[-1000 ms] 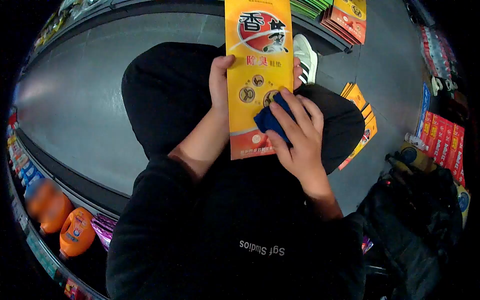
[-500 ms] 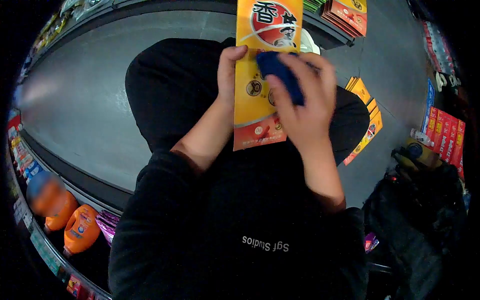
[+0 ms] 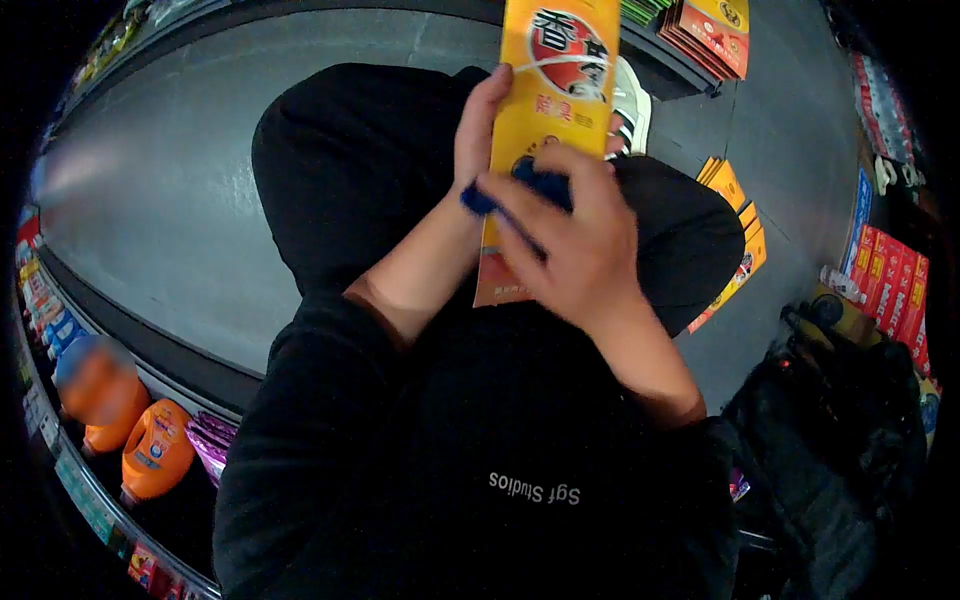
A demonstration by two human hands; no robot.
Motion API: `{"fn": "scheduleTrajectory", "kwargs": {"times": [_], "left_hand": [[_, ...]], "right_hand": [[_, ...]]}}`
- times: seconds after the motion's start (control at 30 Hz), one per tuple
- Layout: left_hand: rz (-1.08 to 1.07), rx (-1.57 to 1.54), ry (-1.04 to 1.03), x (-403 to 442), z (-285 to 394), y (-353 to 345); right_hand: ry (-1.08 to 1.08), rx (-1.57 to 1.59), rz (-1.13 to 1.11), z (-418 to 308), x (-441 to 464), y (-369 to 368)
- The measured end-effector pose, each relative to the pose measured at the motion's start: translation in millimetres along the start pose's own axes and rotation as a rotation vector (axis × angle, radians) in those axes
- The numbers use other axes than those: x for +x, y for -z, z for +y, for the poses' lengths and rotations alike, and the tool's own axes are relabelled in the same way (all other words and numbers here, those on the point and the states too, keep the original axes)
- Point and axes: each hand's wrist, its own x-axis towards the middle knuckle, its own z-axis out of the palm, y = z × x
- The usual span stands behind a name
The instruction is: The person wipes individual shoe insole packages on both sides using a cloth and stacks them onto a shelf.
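My left hand (image 3: 483, 135) grips a long, flat yellow packet (image 3: 557, 125) from its left side, with fingertips showing past its right edge. The packet has a red round emblem, dark characters and a reddish lower end, and it is held upright over my lap. My right hand (image 3: 585, 235) is closed on a dark blue cloth (image 3: 545, 185), pressed against the packet's lower half. The cloth and fingers cover much of that printed part, and the cloth's left end reaches past the packet's left edge.
Several similar yellow packets (image 3: 745, 235) lie on the floor by my right knee. More stand on the shelf end (image 3: 712, 40) ahead. Orange detergent bottles (image 3: 158, 450) line the left shelf. Red boxes (image 3: 892, 290) and a black bag or garment (image 3: 820, 430) are at right.
The packet has shifted slightly up and to the right with my left hand. My right hand and the cloth have moved down across its face, toward the left edge.
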Motion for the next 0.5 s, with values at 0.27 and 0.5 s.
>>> {"fn": "scheduleTrajectory", "kwargs": {"times": [0.27,0.5], "left_hand": [[0.007,-0.05,-0.023,-6,6,-3],[-0.172,-0.146,0.03,-2,5,1]], "right_hand": [[0.12,0.07,-0.176,-14,-26,-5],[0.095,-0.021,0.063,6,1,2]]}}
